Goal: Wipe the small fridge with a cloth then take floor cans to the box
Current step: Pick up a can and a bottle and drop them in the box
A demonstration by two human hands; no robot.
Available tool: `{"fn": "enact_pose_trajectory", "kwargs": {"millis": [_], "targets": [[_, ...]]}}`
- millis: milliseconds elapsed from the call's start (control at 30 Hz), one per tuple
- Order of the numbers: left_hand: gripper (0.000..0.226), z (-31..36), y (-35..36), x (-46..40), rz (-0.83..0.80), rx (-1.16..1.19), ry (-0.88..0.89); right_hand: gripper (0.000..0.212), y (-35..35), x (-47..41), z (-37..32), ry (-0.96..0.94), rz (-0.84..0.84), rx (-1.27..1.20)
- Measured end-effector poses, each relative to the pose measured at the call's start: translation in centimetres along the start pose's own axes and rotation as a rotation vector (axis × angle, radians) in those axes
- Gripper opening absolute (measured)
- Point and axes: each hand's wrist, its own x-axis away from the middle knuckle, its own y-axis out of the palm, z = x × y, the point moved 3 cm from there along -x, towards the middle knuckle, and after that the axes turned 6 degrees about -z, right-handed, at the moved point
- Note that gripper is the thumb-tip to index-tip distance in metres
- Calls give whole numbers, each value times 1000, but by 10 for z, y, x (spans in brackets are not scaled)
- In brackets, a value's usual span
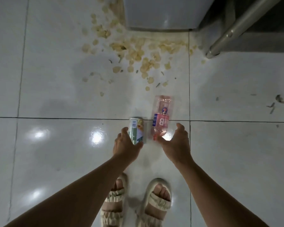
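A green and white can (137,130) lies on its side on the white tiled floor. Right of it lies a clear pink plastic bottle (161,117), its cap towards me. My left hand (125,145) reaches down over the near end of the can, fingers spread around it without clearly closing. My right hand (175,141) hangs open just right of the bottle's cap end, thumb near the cap. The grey base of the small fridge (159,13) stands at the top of the view.
Scattered chips and crumbs (138,53) cover the floor in front of the fridge. A metal table leg (223,38) slants down at the upper right. Small scraps (275,102) lie at the right. My sandalled feet (136,202) stand below the hands.
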Motion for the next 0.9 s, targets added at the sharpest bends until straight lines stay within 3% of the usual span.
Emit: {"fn": "enact_pose_trajectory", "kwargs": {"millis": [200, 467, 700, 900], "targets": [[80, -24, 43, -65, 26, -22, -74, 93, 45, -72, 30, 26, 69, -28], [65, -37, 68, -105, 153, 7, -57, 97, 74, -125, 51, 36, 142, -96], [55, -32, 65, -107, 110, 43, -76, 80, 73, -121, 53, 32, 99, -95], [56, -11, 30, -66, 130, 53, -75, 74, 27, -75, 40, 26, 136, -88]]}}
